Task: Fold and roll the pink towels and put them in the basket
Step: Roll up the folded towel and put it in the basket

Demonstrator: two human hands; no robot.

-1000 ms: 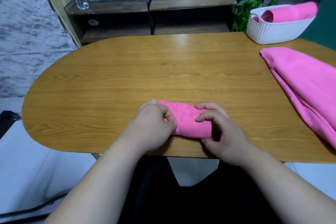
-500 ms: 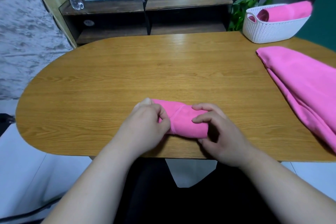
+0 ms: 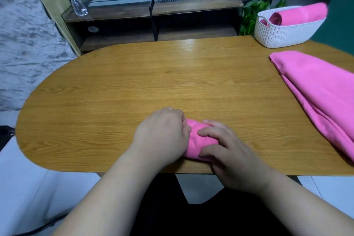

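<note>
In the head view, the rolled towel [image 3: 199, 138] lies near the front edge of the table [image 3: 134, 82], straight ahead of you and pressed between both hands. Your left hand [image 3: 162, 136] curls over its left end, with the fingertips hidden against the cloth. Your right hand [image 3: 229, 159] clasps the right end, its fingers [image 3: 208, 132] bent across the top and the thumb on the near side. Neither hand is spread flat; both grip the roll.

Expect it to handle as light, soft and springy. It is not fragile or slippery, but it will likely loosen the moment pressure comes off. Take hold round the middle with one hand, pinning the outer flap under your thumb or palm. Lifting it by one end would probably let the layers slide out.

The basket [image 3: 283, 34] stands at the far right corner, well apart from the roll, and already holds a pink roll [image 3: 302, 14]. The loose pink towel [image 3: 316, 90] lies on the table's right side, so carry the roll above it rather than dragging across
</note>
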